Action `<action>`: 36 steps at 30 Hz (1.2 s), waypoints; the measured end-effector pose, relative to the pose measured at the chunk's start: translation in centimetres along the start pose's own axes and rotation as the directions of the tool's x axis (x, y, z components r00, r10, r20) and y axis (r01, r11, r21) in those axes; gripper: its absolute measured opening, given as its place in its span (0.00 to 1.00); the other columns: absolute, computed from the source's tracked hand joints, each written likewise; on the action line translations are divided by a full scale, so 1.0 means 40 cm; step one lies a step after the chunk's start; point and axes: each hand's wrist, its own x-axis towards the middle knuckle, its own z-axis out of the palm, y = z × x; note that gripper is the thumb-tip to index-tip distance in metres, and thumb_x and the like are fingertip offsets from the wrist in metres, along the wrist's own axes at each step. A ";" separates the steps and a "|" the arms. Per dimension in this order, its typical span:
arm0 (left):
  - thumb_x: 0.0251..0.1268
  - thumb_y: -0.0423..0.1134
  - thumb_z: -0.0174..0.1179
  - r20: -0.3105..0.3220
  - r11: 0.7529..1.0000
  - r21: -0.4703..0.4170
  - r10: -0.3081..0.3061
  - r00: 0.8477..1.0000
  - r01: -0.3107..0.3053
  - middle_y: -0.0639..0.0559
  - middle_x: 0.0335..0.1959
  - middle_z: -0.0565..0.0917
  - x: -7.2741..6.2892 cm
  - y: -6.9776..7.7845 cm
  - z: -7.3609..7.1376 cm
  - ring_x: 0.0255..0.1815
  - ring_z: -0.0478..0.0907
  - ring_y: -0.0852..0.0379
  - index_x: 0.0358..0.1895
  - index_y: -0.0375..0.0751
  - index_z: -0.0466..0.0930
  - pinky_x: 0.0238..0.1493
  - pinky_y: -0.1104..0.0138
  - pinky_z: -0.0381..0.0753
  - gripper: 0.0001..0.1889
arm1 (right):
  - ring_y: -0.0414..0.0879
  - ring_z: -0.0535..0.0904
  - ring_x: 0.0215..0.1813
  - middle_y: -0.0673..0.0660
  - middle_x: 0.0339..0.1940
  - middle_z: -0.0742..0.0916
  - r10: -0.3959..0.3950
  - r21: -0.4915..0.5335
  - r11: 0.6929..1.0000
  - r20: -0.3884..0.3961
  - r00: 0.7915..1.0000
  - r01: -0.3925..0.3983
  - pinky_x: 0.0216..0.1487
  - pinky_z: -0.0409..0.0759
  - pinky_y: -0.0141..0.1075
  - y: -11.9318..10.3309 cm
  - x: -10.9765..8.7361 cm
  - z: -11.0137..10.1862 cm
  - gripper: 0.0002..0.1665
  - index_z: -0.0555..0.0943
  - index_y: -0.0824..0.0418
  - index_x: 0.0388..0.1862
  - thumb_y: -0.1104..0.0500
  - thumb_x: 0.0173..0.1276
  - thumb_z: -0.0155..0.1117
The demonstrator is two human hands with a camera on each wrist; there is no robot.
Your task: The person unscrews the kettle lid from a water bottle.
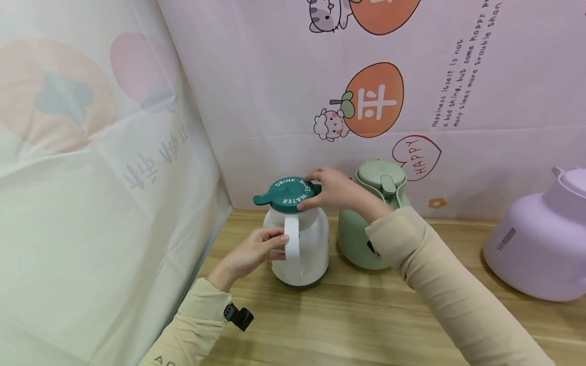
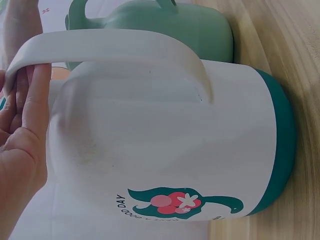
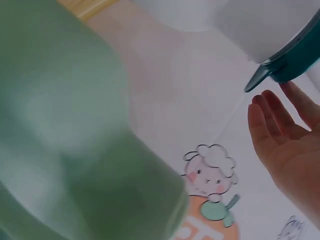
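Lots of bench (image 1: 366,315) up front. Left hand (image 1: 249,254) has fingers curled round the handle (image 1: 292,249), right hand (image 1: 336,189) has its fingers gripping the teal lid (image 1: 286,195), both on one white jug (image 1: 316,249) near the bench's left edge. One green jug (image 1: 354,244) just beside it, wide gap, one lilac jug (image 1: 540,249): three total. Printed cloth (image 1: 274,101) lines the back edge.

In the head view the light is bright and even, and the cloth at left (image 1: 91,229) looks pale, washed out. Soft shadow lies at the base of the white jug (image 1: 315,249). The right wrist view is dimmer, and the near green jug (image 3: 75,115) appears quite blurred
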 end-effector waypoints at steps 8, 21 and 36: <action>0.73 0.43 0.50 -0.006 1.000 0.008 0.009 1.000 -0.009 0.61 0.43 0.78 -0.003 0.000 0.005 0.46 0.77 0.67 0.60 0.22 0.66 0.53 0.66 0.82 0.25 | 0.58 0.71 0.58 0.67 0.59 0.76 0.053 -0.233 0.970 -0.090 0.994 -0.073 0.59 0.77 0.49 -0.065 -0.025 0.053 0.54 0.69 0.71 0.63 0.31 0.53 0.67; 0.74 0.44 0.49 0.001 1.000 0.001 0.008 1.000 -0.008 0.62 0.44 0.79 0.003 -0.005 0.000 0.46 0.77 0.66 0.61 0.21 0.65 0.56 0.62 0.81 0.26 | 0.59 0.69 0.65 0.69 0.68 0.69 0.049 0.003 0.999 0.032 0.998 -0.049 0.67 0.72 0.51 -0.038 -0.002 0.017 0.51 0.63 0.68 0.70 0.47 0.54 0.75; 0.73 0.45 0.51 0.005 1.000 0.000 0.006 1.000 -0.006 0.38 0.61 0.73 0.004 -0.006 0.000 0.49 0.77 0.67 0.66 0.21 0.61 0.56 0.62 0.81 0.30 | 0.59 0.67 0.69 0.65 0.72 0.68 0.058 0.118 0.990 0.150 0.987 -0.076 0.70 0.68 0.52 -0.017 -0.004 -0.010 0.47 0.56 0.67 0.74 0.45 0.65 0.63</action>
